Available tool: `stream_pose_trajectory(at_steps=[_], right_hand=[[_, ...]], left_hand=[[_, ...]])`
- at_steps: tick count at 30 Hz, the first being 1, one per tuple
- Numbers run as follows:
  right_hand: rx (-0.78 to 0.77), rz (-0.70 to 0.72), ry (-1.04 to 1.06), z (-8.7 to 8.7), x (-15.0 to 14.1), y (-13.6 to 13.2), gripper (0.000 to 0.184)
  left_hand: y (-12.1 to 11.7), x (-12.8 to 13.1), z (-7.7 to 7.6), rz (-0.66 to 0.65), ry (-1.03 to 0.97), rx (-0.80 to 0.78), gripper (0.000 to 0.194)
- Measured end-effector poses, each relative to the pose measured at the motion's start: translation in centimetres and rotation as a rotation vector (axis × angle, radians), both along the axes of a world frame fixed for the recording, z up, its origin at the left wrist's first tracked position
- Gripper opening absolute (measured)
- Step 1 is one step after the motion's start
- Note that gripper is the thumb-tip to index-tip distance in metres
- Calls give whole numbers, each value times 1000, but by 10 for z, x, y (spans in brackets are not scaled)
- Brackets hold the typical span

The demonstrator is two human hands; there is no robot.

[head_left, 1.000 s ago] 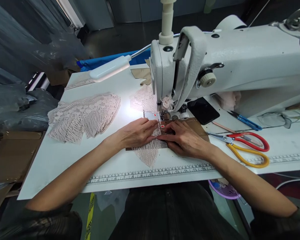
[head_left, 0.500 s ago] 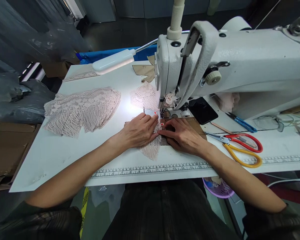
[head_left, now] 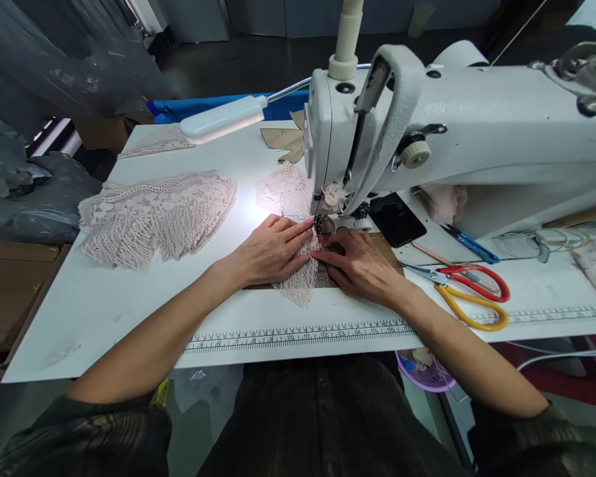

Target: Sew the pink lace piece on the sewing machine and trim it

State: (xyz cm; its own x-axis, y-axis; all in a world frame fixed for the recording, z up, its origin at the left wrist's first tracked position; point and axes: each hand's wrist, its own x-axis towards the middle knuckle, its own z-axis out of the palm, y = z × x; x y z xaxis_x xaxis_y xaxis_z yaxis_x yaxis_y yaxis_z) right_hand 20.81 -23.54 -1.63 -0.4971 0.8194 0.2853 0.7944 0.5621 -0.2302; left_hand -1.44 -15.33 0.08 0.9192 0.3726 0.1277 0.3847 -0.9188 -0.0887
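A pale pink lace piece (head_left: 298, 286) lies under the presser foot of a white sewing machine (head_left: 457, 126), its pointed near end hanging toward the table's front. My left hand (head_left: 273, 248) rests flat on this lace, fingers stretched toward the needle area. At the lace's right edge is my right hand (head_left: 360, 265), thumb and forefinger pinched on the edge just in front of the foot. More lace (head_left: 283, 189) spreads behind the foot, beneath the lamp's light. The needle point is hidden among the metal parts.
Stacked lace pieces (head_left: 159, 215) lie to the left. A lamp (head_left: 223, 119) hangs over the table (head_left: 144, 311). To the right are a black phone (head_left: 397, 218), red-and-yellow scissors (head_left: 457, 285) and blue snips (head_left: 471, 243). A printed ruler (head_left: 298, 336) runs along the front edge.
The lace has moved a little away from me, toward the foot, with both hands still on it. My left fingers now cover more of the metal plate. The whole view has shifted slightly.
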Motion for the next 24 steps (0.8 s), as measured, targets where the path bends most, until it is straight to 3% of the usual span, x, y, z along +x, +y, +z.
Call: stream_pose_trajectory(at_steps=[16, 24], right_hand=[[-10, 2, 102, -7, 5, 1, 31], [-9, 12, 88, -8, 9, 0, 31]], left_hand=[[-8, 7, -10, 79, -122, -53, 47], [-12, 10, -18, 67, -225, 67, 41]])
